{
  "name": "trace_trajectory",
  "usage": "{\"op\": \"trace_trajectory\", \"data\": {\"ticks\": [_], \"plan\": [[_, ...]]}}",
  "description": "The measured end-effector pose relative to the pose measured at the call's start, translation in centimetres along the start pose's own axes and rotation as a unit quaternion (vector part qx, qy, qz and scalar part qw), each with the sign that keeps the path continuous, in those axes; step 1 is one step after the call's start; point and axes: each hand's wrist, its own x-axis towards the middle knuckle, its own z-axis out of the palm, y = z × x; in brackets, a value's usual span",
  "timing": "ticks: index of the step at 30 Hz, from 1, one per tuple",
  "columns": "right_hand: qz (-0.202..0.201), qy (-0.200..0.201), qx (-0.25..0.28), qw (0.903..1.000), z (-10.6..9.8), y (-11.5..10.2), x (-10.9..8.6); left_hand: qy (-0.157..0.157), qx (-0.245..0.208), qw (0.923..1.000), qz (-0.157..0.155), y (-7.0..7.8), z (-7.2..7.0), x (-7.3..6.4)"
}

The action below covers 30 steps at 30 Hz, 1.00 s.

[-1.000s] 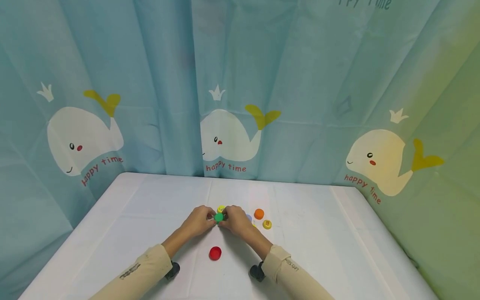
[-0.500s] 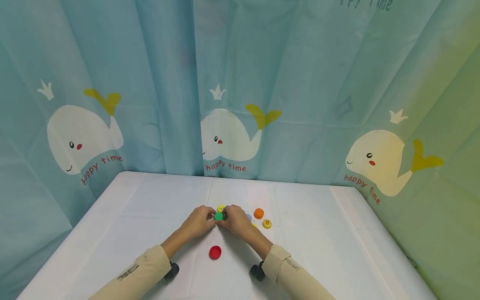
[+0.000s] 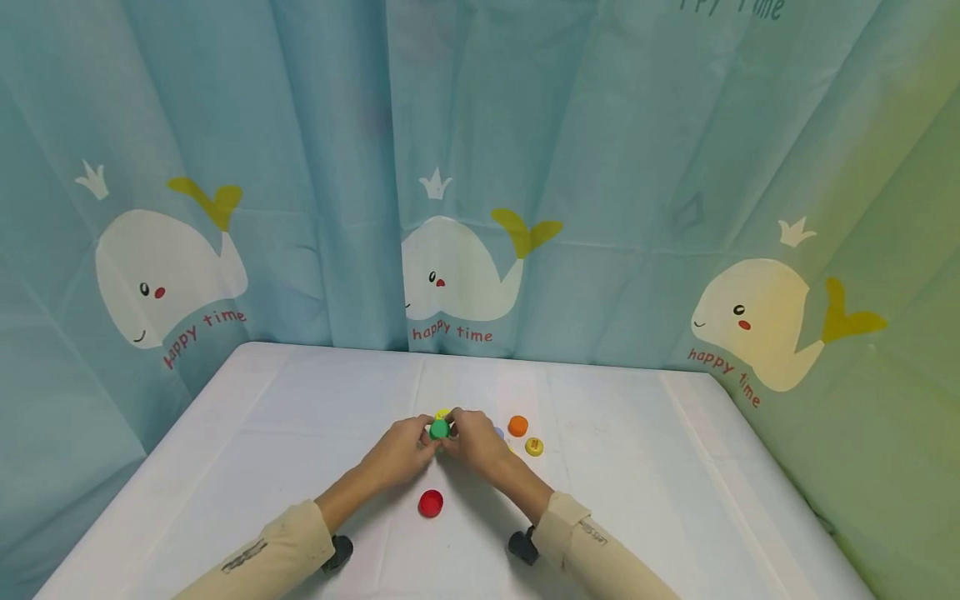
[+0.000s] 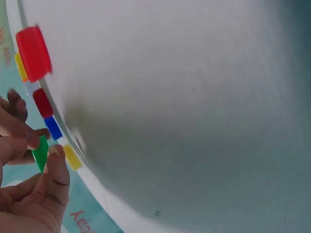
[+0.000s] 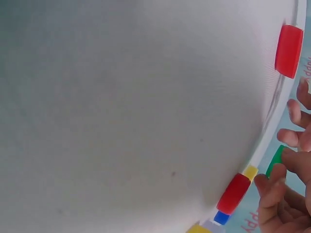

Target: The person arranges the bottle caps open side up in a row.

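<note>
A green bottle cap (image 3: 439, 429) is raised off the table between the two hands in the head view. My left hand (image 3: 401, 447) pinches its left edge with fingertips and thumb. From the other side my right hand (image 3: 477, 442) grips it, and in the right wrist view the cap (image 5: 276, 160) shows between that hand's thumb and finger. Just behind it lies a yellow cap (image 3: 443, 413), partly covered by the hands. A red cap (image 3: 431, 503) lies nearer the body, below the hands, its hollow side up.
Right of the hands lie an orange cap (image 3: 518, 426), a yellow cap (image 3: 534, 447) and a pale blue cap (image 3: 498, 433) partly hidden by the right hand. All rest on a white-covered table (image 3: 300, 400), before a blue curtain (image 3: 480, 100) with whale prints.
Both hands have lifted the green cap slightly, and it has tilted a little. The left hand's fingers have shifted upward around it. The other caps have stayed where they were.
</note>
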Motion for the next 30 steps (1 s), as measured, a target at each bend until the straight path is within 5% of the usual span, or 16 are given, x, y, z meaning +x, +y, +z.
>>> {"op": "trace_trajectory", "data": {"ticks": [7,20,25,30], "plan": [[-0.026,0.012,0.008,0.9996,-0.3,0.0,-0.6,0.038,-0.001,0.9993,-0.001,0.6,-0.1,-0.5],[-0.054,0.025,0.024,0.9979,-1.0,-0.7,-1.7,0.034,-0.121,0.9917,-0.027,0.7,-0.5,-1.3],[-0.054,0.01,0.105,0.993,-1.3,0.0,-2.0,0.044,-0.14,0.9886,-0.036,0.9,-0.5,-1.4],[-0.034,-0.014,0.21,0.9771,-1.4,1.0,-2.4,0.033,-0.136,0.9895,-0.035,1.0,-0.4,-1.5]]}}
